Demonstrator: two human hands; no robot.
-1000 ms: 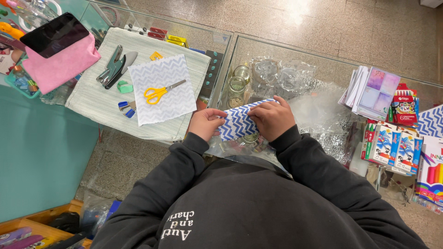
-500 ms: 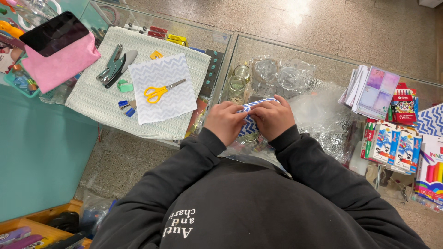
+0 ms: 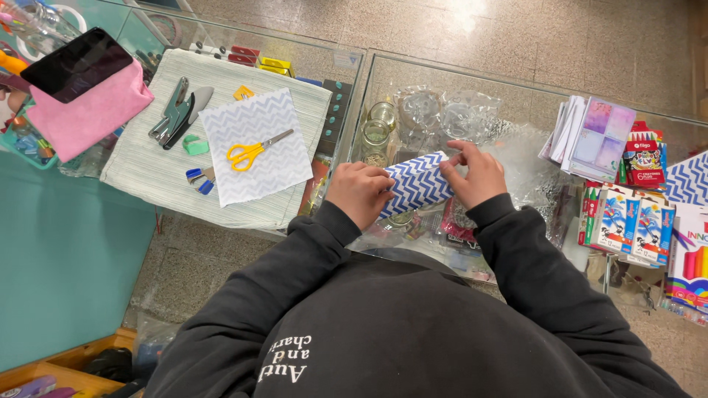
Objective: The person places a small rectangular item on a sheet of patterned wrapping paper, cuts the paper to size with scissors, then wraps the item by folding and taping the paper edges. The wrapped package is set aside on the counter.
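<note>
1. Head view: a package wrapped in blue-and-white chevron paper [image 3: 417, 183] is held between both hands above the glass counter [image 3: 516, 158]; it is tilted, its right end higher.
2. The left hand [image 3: 361, 193] is curled shut over the package's lower left end; its fingers are wrapped onto the paper.
3. The right hand [image 3: 478, 175] is pinched on the upper right end; the fingertips [image 3: 451, 158] are pressed to the paper's edge.
4. Two small glass jars [image 3: 378, 133] are seen just beyond the package; crumpled clear wrap [image 3: 442, 114] is spread near them.
5. Yellow-handled scissors [image 3: 251, 151] are laid on a chevron sheet [image 3: 254, 147] well apart to the left; crayon boxes [image 3: 627, 221] are stacked at the right.
</note>
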